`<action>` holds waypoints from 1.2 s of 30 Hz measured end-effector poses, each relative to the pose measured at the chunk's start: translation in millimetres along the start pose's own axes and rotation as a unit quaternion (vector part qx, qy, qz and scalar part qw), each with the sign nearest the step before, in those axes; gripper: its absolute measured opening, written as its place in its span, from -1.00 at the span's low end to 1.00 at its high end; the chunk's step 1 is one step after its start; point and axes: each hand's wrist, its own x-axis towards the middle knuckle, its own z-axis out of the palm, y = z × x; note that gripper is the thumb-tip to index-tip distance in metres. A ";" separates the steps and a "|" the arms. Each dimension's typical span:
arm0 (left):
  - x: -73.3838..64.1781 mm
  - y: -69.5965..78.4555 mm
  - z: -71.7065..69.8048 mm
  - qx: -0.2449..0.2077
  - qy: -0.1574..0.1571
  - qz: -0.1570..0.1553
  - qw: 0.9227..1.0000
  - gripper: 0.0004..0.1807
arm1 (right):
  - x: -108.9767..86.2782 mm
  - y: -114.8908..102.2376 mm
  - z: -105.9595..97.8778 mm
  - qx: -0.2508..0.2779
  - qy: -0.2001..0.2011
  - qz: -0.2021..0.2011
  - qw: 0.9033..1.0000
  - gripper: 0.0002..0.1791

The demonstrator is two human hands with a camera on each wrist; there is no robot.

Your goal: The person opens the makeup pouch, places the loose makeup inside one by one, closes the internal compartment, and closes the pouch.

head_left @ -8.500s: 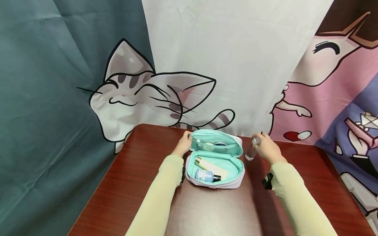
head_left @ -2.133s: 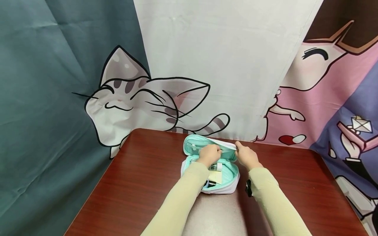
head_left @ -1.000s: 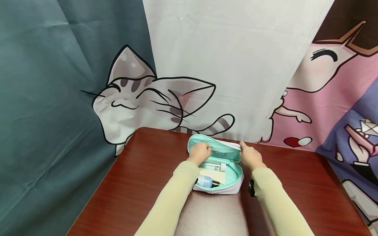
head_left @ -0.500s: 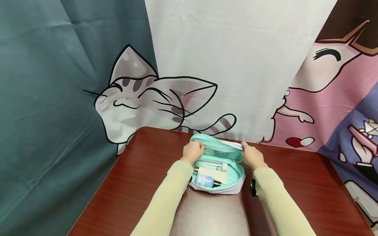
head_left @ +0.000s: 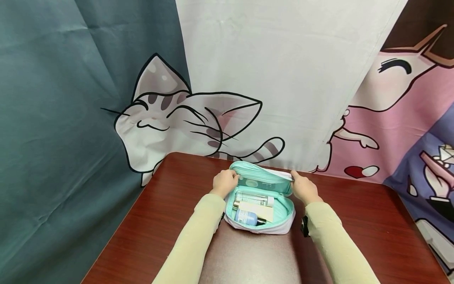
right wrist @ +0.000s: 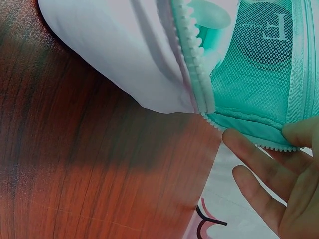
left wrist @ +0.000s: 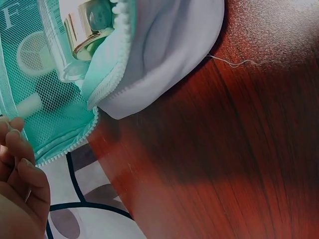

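Observation:
A toiletry bag (head_left: 281, 227), pale lilac outside and mint inside, lies unzipped with its lid raised. My left hand (head_left: 226, 182) is at the left end of the lid's mesh pocket (left wrist: 55, 109), fingertips curled at its zipper; the zipper pull itself is hidden by the fingers. My right hand (head_left: 304, 188) pinches the lid's right edge between thumb and fingers (right wrist: 259, 164). Inside the bag lie a clear bottle (head_left: 253, 198) with a white cap, a cream tube (head_left: 257, 209) with a gold cap and a blue bottle (head_left: 246, 217) with a black cap. Round items show behind the mesh.
The bag sits on a reddish-brown wooden table (head_left: 170, 197), near its back edge. Behind the table hangs a printed cloth (head_left: 283, 79) with cartoon figures.
The clear bottle, earlier in my right hand beside the bag, now lies inside it. My right hand has moved to the lid, while my left has slid leftward along the mesh pocket's zipper.

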 end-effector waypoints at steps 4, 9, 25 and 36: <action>0.3 -0.1 -0.6 0.004 0.000 0.001 1.000 -0.67 | 0.5 0.8 0.0 0.001 -0.002 0.002 1.000 -0.71; 0.3 -0.9 -1.7 0.010 -0.004 0.002 1.000 -0.72 | 0.9 1.5 0.3 0.002 -0.003 0.004 1.000 -0.71; 0.4 -10.1 -6.1 0.006 0.010 -0.014 1.000 -0.78 | 0.9 2.1 1.8 0.001 -0.006 0.010 1.000 -0.59; 5.7 -16.2 -10.1 -0.076 -0.001 -0.097 0.992 -0.74 | 3.6 3.7 3.1 0.006 -0.009 0.019 1.000 -0.56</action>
